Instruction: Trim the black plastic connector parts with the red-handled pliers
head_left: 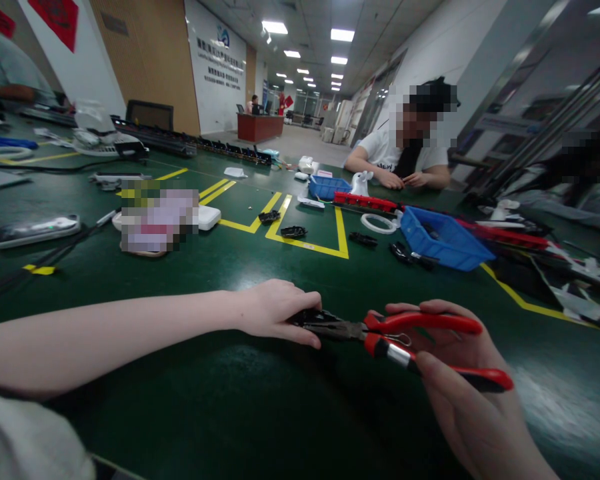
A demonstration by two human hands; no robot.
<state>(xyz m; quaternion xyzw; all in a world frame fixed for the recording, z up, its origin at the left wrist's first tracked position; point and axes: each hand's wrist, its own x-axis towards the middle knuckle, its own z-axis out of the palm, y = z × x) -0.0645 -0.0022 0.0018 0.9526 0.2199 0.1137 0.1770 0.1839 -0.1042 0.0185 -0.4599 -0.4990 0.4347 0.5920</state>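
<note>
1. Black part [314, 322] pinched by left grip [280, 310] toward near edge of desk [220, 413]; work seemingly unfinished.
2. Black pieces [293, 231] scattered farther from that edge; whether finished, unclear.
3. Red-handled pliers [427, 323] clasped by right grip [467, 397], tips at part.

The wearer's two hands [275, 310], one pair of red-handled pliers [405, 325], two blue bins [440, 256] and one red desk [260, 128] show.
</note>
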